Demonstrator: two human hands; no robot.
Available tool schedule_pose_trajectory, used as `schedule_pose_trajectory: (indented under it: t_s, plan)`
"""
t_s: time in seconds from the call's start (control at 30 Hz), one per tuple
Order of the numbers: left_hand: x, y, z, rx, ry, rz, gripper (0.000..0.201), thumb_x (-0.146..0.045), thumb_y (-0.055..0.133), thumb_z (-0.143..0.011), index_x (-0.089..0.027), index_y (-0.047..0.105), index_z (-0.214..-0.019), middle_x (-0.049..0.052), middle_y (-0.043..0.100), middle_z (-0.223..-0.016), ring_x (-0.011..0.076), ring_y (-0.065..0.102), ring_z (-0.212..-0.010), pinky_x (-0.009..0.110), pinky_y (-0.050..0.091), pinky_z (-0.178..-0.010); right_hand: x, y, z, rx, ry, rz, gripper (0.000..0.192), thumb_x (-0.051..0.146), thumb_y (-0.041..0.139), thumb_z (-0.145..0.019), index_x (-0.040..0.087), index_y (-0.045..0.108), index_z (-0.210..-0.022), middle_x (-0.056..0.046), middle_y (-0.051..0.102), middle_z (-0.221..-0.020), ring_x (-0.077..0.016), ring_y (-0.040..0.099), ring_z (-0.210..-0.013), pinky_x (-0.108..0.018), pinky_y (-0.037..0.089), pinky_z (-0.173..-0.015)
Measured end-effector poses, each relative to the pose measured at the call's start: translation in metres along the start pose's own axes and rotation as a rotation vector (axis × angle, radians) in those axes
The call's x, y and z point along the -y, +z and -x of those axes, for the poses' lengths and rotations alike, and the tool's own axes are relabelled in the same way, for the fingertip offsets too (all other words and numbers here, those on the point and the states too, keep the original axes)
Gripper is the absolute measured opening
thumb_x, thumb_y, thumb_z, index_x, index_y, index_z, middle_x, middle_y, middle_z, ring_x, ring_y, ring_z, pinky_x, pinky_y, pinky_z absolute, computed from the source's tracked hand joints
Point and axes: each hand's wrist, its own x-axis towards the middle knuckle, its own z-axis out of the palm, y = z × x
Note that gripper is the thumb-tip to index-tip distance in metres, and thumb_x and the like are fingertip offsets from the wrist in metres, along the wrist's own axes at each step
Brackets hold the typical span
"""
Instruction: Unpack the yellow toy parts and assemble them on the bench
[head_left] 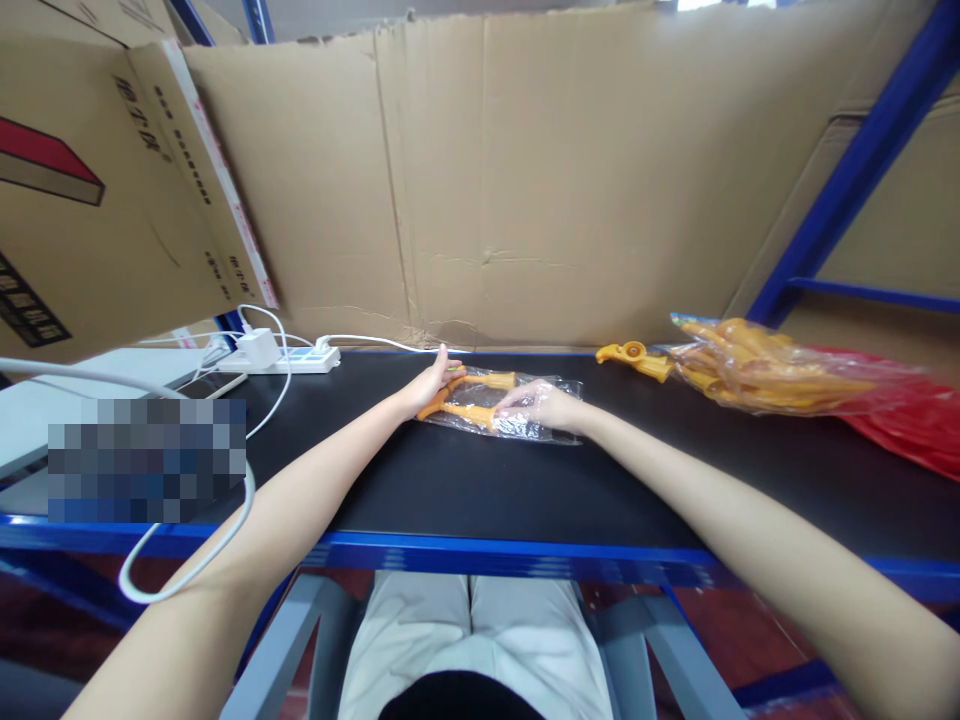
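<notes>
Head view: black bench [487,490], blue front edge near the lap, cardboard wall [525,180] close behind; bare surface between. Orange tool [469,395] mid-bench, half inside clear bag [517,415]. Left hand [433,385] flat, fingers spread, resting on tool's exposed end. Right hand [544,405] loosely curled, pressing on bag. Bagged orange tools [765,380] far right, power strip [289,360] far left.
</notes>
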Motion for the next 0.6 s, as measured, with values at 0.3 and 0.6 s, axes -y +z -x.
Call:
schedule_pose_trajectory:
  t_s: [0.3, 0.6]
  plan:
    - [-0.005, 0.006, 0.004, -0.015, -0.004, -0.031, 0.082, -0.065, 0.004, -0.086, -0.01, 0.035, -0.139, 0.016, 0.042, -0.139, 0.0235, 0.031, -0.134, 0.033, 0.019, -0.111, -0.01, 0.001, -0.003, -0.25, 0.235, -0.23, 0.009, 0.021, 0.063, -0.075, 0.015, 0.058, -0.079, 0.0, 0.06, -0.062, -0.0129, 0.058, -0.057, -0.035, 0.051, -0.067]
    - [-0.007, 0.011, 0.006, -0.03, 0.014, -0.051, 0.079, -0.061, 0.002, -0.088, -0.011, 0.035, -0.139, 0.015, 0.042, -0.139, 0.0225, 0.032, -0.134, 0.034, 0.018, -0.112, -0.01, 0.005, -0.007, -0.325, 0.329, -0.267, 0.016, 0.01, 0.06, -0.075, 0.015, 0.052, -0.087, -0.004, 0.064, -0.077, -0.0127, 0.061, -0.062, -0.031, 0.052, -0.067]
